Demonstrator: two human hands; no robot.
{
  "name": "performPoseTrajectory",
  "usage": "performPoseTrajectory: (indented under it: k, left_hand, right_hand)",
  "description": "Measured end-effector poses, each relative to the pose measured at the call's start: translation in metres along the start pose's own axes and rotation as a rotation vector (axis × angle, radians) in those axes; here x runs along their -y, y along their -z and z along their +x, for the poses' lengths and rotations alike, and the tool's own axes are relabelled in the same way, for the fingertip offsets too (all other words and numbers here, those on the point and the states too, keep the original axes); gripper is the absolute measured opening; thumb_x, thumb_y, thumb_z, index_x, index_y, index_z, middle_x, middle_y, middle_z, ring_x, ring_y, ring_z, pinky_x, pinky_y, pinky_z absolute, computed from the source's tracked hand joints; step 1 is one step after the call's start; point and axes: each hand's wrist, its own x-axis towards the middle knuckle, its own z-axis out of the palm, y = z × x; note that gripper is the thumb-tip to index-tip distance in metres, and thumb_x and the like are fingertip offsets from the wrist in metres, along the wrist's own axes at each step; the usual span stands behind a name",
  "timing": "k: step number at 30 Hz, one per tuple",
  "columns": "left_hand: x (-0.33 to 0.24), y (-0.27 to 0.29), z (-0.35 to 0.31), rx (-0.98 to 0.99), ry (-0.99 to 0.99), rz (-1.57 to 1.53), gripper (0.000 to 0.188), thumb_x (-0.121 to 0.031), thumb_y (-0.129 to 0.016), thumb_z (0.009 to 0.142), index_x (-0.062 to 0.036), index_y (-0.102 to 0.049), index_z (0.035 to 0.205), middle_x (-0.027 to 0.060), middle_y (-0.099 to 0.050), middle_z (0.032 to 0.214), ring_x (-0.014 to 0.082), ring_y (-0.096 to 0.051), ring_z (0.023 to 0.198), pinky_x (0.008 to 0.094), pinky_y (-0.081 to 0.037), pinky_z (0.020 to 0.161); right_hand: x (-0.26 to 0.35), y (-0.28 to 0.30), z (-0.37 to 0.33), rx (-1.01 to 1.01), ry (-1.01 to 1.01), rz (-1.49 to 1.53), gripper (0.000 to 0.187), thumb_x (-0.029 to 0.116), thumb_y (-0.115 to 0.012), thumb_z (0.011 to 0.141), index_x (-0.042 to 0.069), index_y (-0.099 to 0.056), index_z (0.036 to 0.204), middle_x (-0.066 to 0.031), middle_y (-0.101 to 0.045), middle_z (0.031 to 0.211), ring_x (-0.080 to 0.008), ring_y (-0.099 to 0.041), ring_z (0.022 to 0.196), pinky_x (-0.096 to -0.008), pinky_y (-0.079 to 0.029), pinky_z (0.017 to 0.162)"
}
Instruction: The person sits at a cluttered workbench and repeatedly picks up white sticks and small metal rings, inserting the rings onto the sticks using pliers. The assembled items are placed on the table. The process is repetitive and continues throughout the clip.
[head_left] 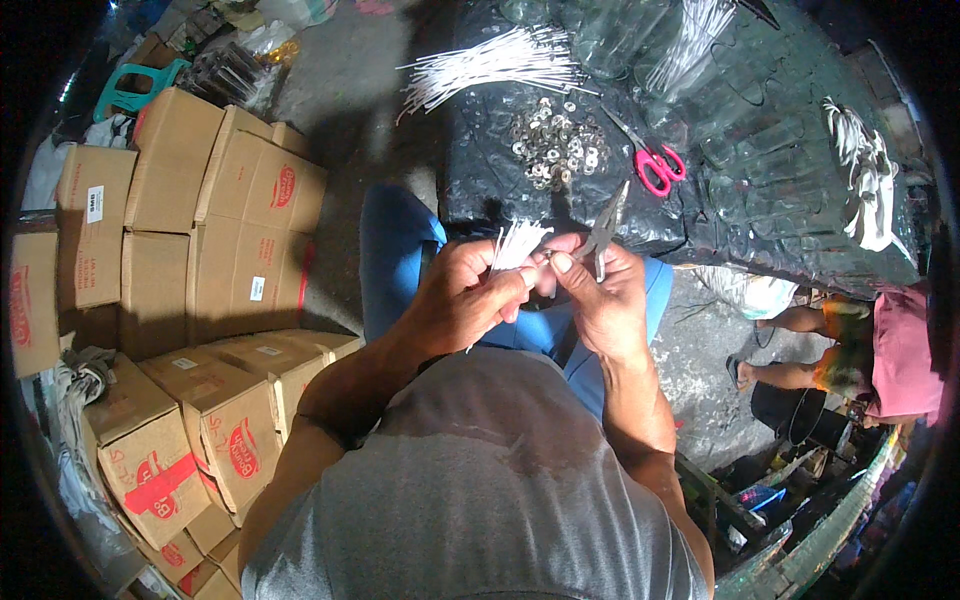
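**Wick bundle and pliers, held at the near table edge**

Left hand clamped on a bundle of white wicks. Right hand closed around grey pliers, fingertip meeting the wicks. Risk: thin wicks could slip loose if the grip slackens. Metal washers and red scissors lie mid-table.

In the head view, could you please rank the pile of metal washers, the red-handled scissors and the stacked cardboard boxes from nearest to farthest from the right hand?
From the right hand:
1. Metal washers, on the table just ahead.
2. Red-handled scissors, ahead and slightly right; nearly as close.
3. Cardboard boxes, far left.
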Motion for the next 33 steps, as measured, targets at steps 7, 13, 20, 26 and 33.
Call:
performPoseTrajectory:
  k: [7, 13, 20, 26, 33]
  left_hand:
    - [0.001, -0.001, 0.0, 0.017, 0.036, -0.038, 0.018, -0.015, -0.059, 0.099, 0.0015, -0.065, 0.101, 0.004, -0.059, 0.066, 0.0073, -0.05, 0.051, 0.0228, -0.037, 0.045]
    - [0.003, -0.001, 0.0, -0.002, 0.022, -0.066, 0.017, -0.014, -0.059, 0.098, 0.0018, -0.065, 0.1, 0.0048, -0.058, 0.065, 0.0078, -0.049, 0.05, 0.0232, -0.036, 0.044]
    - [0.007, 0.001, 0.001, -0.007, 0.041, -0.202, 0.013, -0.006, -0.057, 0.095, 0.003, -0.067, 0.098, 0.0031, -0.059, 0.068, 0.0058, -0.051, 0.052, 0.0213, -0.037, 0.043]
    - [0.008, -0.001, 0.001, -0.013, -0.012, -0.163, 0.016, -0.013, -0.057, 0.098, 0.0013, -0.062, 0.101, 0.0057, -0.057, 0.066, 0.0094, -0.047, 0.05, 0.0242, -0.035, 0.044]
    - [0.008, 0.007, -0.001, -0.101, -0.105, -0.167, 0.014, -0.011, -0.06, 0.098, 0.0009, -0.062, 0.104, 0.0021, -0.058, 0.07, 0.0059, -0.048, 0.055, 0.0226, -0.037, 0.047]
  right_hand:
    - [-0.003, 0.003, -0.001, 0.014, 0.021, -0.036, 0.012, 0.005, -0.063, 0.097, -0.004, -0.067, 0.105, -0.0054, -0.07, 0.088, -0.0094, -0.062, 0.075, -0.0251, -0.052, 0.07]
    - [-0.006, 0.001, -0.002, -0.004, 0.03, 0.001, 0.012, 0.003, -0.063, 0.097, -0.003, -0.066, 0.107, -0.0055, -0.071, 0.089, -0.0097, -0.063, 0.077, -0.0251, -0.052, 0.071]
    - [-0.007, -0.003, -0.005, -0.042, 0.09, -0.163, 0.013, 0.004, -0.066, 0.095, -0.003, -0.067, 0.106, -0.0056, -0.071, 0.088, -0.01, -0.064, 0.079, -0.0259, -0.053, 0.073]
    - [-0.012, -0.001, -0.008, -0.066, 0.205, -0.392, 0.018, 0.006, -0.068, 0.094, -0.003, -0.066, 0.11, -0.0063, -0.072, 0.089, -0.0111, -0.066, 0.08, -0.0265, -0.054, 0.073]
    - [0.039, 0.0, -0.024, -0.081, 0.077, -0.998, 0.026, 0.015, -0.071, 0.093, -0.003, -0.059, 0.108, -0.0146, -0.066, 0.073, -0.0195, -0.066, 0.066, -0.0323, -0.049, 0.057]
